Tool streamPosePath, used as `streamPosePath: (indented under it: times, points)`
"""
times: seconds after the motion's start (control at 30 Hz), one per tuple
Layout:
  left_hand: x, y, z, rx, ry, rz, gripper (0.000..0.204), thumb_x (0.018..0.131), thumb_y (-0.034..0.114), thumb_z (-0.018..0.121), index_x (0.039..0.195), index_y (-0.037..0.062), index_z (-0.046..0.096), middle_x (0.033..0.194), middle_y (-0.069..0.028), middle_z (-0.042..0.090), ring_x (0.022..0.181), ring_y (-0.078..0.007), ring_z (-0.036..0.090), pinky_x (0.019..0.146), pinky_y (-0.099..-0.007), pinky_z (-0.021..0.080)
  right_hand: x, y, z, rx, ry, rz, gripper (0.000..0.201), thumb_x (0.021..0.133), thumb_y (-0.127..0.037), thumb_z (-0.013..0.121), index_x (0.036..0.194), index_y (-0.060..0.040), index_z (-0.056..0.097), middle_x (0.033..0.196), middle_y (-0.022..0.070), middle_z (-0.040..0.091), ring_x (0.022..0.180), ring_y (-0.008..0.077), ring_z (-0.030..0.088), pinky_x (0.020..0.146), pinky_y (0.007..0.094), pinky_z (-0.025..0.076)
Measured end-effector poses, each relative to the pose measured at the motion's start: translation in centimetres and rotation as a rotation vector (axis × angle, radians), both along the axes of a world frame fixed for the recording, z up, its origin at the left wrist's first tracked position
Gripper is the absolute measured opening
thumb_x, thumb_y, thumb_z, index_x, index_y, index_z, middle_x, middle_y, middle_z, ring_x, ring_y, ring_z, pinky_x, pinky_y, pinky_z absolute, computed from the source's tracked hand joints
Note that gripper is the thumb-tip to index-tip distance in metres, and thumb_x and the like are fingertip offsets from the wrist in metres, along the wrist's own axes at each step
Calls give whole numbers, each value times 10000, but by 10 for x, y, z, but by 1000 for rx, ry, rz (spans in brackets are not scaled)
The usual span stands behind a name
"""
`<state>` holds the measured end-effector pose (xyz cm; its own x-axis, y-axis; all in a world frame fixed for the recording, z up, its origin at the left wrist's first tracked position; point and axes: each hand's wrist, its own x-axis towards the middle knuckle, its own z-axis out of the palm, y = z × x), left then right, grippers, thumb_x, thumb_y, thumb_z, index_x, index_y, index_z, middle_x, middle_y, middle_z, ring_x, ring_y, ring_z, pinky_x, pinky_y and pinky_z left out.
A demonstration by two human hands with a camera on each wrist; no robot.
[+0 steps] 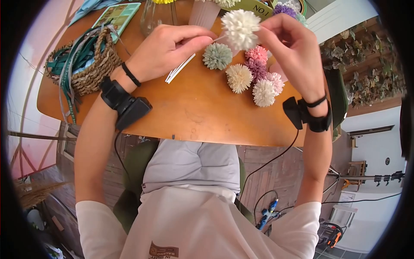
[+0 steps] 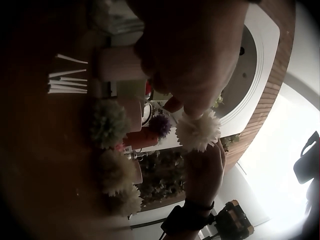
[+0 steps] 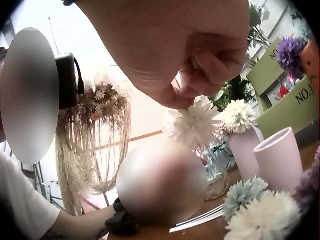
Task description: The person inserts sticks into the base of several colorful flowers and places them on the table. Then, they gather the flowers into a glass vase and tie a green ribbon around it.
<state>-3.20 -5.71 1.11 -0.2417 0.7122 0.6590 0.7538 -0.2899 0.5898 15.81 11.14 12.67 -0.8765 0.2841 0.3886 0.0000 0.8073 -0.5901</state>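
A white pompom-like artificial flower (image 1: 240, 29) is held up over the table's far side, between both hands. My left hand (image 1: 170, 51) pinches its thin white stem (image 1: 220, 38) between thumb and fingers. On the flower's other side, my right hand (image 1: 295, 54) pinches the petals at the edge; the right wrist view shows its thumb and finger at the top of the bloom (image 3: 192, 126). Below lie loose flower heads: a grey-green one (image 1: 217, 56), a cream one (image 1: 239, 78), a pink one (image 1: 257, 54), a mauve one (image 1: 256, 70) and a white one (image 1: 263, 93). Several white sticks (image 1: 180, 69) lie beneath my left hand.
A woven basket (image 1: 103, 64) of green ribbons stands at the left, a booklet (image 1: 125, 17) behind it. Along the back are a glass vase (image 1: 158, 19), a pink vase (image 1: 202, 16) and a green box (image 1: 260, 8). Purple flowers (image 1: 284, 9) sit at the back right.
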Motion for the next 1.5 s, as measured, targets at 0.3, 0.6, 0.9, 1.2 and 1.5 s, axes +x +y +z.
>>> streamPosePath:
  times: [0.3,0.6,0.9,1.2,1.5]
  points:
    - [3,-6,7,-68,15,-52,135,958,147,703,960,12,696,658,-25,524,566,-94,430,520,-276,353,-13,0,-17,-3,32,10,173,907,-166,703,914,6,696,716,-4,668,633,37,587,577,218,473]
    - [-3,-7,4,-144,86,-1,212,970,173,661,850,7,610,611,-83,489,526,-193,433,520,-336,362,7,31,-8,44,171,-48,114,922,-116,709,942,-4,694,787,-25,661,692,22,569,614,192,445]
    - [-14,-5,-7,-286,217,254,243,934,213,657,810,11,603,591,-119,530,532,-286,534,536,-398,417,37,55,-2,122,-131,-140,167,919,-153,719,937,11,701,772,-19,667,724,40,598,649,214,475]
    - [-15,-5,-7,-450,203,338,404,964,306,661,728,-16,599,591,-154,537,534,-317,522,533,-419,405,34,48,-9,139,-152,-148,234,922,-212,728,994,10,738,740,57,713,652,90,638,626,249,503]
    - [-13,-5,-6,-392,184,320,429,983,300,642,732,-42,580,586,-190,494,528,-355,462,522,-436,369,34,82,2,256,-110,-231,264,922,-249,737,1014,-2,748,721,22,675,669,64,593,619,251,481]
